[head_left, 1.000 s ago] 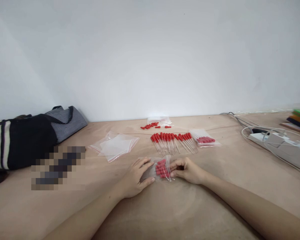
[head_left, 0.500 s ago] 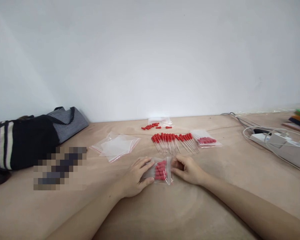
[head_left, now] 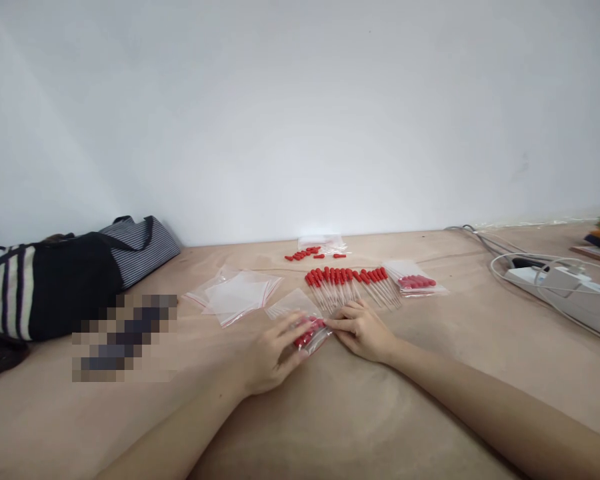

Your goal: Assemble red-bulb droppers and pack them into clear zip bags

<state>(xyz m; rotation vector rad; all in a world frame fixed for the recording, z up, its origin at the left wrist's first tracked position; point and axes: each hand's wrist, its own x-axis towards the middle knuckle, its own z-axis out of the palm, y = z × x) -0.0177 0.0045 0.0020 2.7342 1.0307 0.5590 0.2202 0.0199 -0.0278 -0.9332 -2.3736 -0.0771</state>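
Observation:
A clear zip-lock bag (head_left: pixel 293 304) of red-bulbed droppers lies tilted on the table between my hands. Its red bulbs (head_left: pixel 307 335) show through the plastic near the sealing end. My left hand (head_left: pixel 269 355) grips the bag from the left, fingers over the top and thumb along the lower edge. At the opening end, my right hand (head_left: pixel 369 332) has its fingers closed on the bag's edge; the fingertips are partly hidden. Just beyond lies a row of loose droppers (head_left: pixel 337 277), bulbs pointing away from me.
Flat zip-lock bags (head_left: pixel 235 293) lie to the left. Filled bags (head_left: pixel 416 281) are stacked on the right. Farther back are loose red bulbs (head_left: pixel 303 254) and a bag of thin tubes (head_left: pixel 325 243). A black striped bag (head_left: pixel 70 287) sits left, a power strip (head_left: pixel 570 287) with cables right.
The bag has turned, its sealing end now lower right and its other end upper left. My right hand has shifted slightly left, and my left fingers now cover part of the bulbs.

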